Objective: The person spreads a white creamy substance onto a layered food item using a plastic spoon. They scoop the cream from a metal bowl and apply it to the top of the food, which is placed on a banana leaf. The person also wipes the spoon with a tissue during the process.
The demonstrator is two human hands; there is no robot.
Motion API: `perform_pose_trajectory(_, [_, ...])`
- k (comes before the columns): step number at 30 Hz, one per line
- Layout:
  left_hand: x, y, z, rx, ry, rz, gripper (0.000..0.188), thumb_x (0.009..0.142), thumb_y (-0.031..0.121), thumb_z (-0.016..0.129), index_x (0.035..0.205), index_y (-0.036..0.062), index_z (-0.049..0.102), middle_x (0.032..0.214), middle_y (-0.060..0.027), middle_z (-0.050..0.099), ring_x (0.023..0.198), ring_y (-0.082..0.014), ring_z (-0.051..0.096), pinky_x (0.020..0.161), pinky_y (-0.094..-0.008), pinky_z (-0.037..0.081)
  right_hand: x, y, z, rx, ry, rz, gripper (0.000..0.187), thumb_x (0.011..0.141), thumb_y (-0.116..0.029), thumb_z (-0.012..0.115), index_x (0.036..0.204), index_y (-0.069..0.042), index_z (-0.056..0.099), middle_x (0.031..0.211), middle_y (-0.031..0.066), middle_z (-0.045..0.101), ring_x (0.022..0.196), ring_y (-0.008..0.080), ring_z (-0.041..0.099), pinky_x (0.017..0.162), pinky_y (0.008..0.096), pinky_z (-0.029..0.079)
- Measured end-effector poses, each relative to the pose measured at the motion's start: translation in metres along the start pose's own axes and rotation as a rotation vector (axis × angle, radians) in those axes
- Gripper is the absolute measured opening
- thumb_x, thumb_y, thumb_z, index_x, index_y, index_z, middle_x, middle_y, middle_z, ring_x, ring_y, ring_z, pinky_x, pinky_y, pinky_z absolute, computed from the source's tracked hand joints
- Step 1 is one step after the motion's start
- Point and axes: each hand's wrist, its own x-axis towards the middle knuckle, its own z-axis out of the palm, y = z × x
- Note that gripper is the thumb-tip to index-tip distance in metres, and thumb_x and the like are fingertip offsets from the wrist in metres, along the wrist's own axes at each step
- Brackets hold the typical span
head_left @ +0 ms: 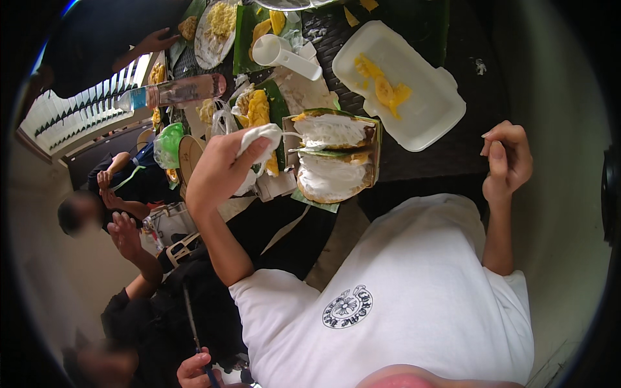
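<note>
My left hand (223, 158) is closed around a small white piping bag (262, 139). The bag's narrow end points right, at the left edge of an open cardboard box (377, 152). Inside the box, two rounded pieces thickly coated in white cream lie one beyond the other: the far cream-topped piece (333, 131) and the near cream-topped piece (333, 178). Green leaf lines the box and shows between them. Off to the right, my right hand (508, 158) is raised near the table edge, its fingers curled in toward the thumb, with nothing visible in them.
A white foam tray (427, 119) with yellow fruit scraps sits beyond the box. A white scoop (284, 57), yellow fruit strips (259, 110) on leaf, a clear bottle (187, 90) and a plate (206, 45) crowd the left. Another person's hand (197, 368) holds scissors close by.
</note>
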Motion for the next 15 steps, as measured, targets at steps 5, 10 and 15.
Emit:
perform_pose_trajectory(5, [-0.014, -0.017, 0.007, -0.103, 0.114, -0.050, 0.033, 0.100, 0.027, 0.057, 0.111, -0.0025, 0.064, 0.075, -0.0075, 0.061, 0.068, -0.0112, 0.051, 0.064, -0.0289, 0.045, 0.000, -0.001, 0.002, 0.004, -0.009, 0.021, 0.009, 0.085, -0.002, 0.053, 0.090, 0.001, 0.060, 0.069, 0.0018, 0.052, 0.057, 0.0049, 0.041, 0.051, 0.0209, 0.031])
perform_pose_trajectory(10, [-0.038, -0.032, 0.023, -0.160, 0.234, -0.036, 0.036, 0.099, 0.030, 0.058, 0.113, -0.0032, 0.063, 0.080, -0.0040, 0.062, 0.072, -0.0092, 0.051, 0.067, -0.0271, 0.045, -0.002, 0.000, 0.003, 0.008, -0.044, 0.060, 0.008, 0.089, -0.004, 0.053, 0.092, -0.001, 0.060, 0.066, -0.0024, 0.049, 0.057, 0.0019, 0.040, 0.052, 0.0200, 0.030])
perform_pose_trajectory(15, [-0.063, -0.046, 0.042, -0.307, 0.598, 0.003, 0.041, 0.098, 0.036, 0.060, 0.115, -0.0019, 0.062, 0.081, -0.0010, 0.061, 0.072, -0.0077, 0.051, 0.066, -0.0258, 0.044, -0.003, -0.001, 0.004, -0.018, -0.016, 0.031, 0.007, 0.091, -0.005, 0.054, 0.093, -0.002, 0.060, 0.066, -0.0038, 0.048, 0.059, 0.0013, 0.040, 0.053, 0.0196, 0.030])
